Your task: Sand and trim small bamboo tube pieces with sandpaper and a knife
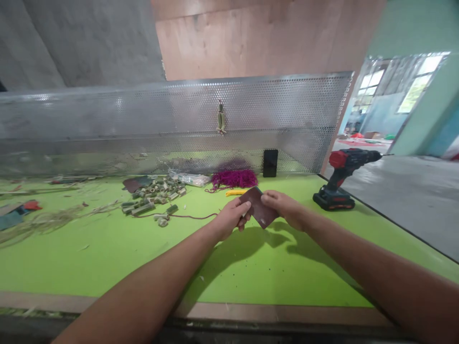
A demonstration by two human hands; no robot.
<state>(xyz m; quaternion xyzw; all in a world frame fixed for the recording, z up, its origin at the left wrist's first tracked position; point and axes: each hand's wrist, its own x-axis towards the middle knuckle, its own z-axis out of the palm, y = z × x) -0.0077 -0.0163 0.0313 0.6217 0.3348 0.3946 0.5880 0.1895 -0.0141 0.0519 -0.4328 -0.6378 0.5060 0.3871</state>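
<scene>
"What are the hands doing?"

"Both are closed on a dark brown square sheet (258, 208), pinching it between thumbs and fingers. The left hand (231, 218) has one side, the right hand (282, 208) the opposite side."

"What's it made of, and where is it?"

"The material can't be told from here. It's held over the green tabletop (89, 258), a little left of the cordless drill (339, 177)."

"What else is near that drill?"

"Farther left of it, a magenta cord bundle (234, 178) and a yellow tool (236, 192) lie just beyond the hands. Behind and left of it, a black smartphone (270, 163) stands against a perforated metal sheet (172, 114)."

"Anything beyond those?"

"Well left of the drill lies a heap of cut bamboo sections (152, 198), with a dark cord (188, 216) trailing toward the left hand."
</scene>
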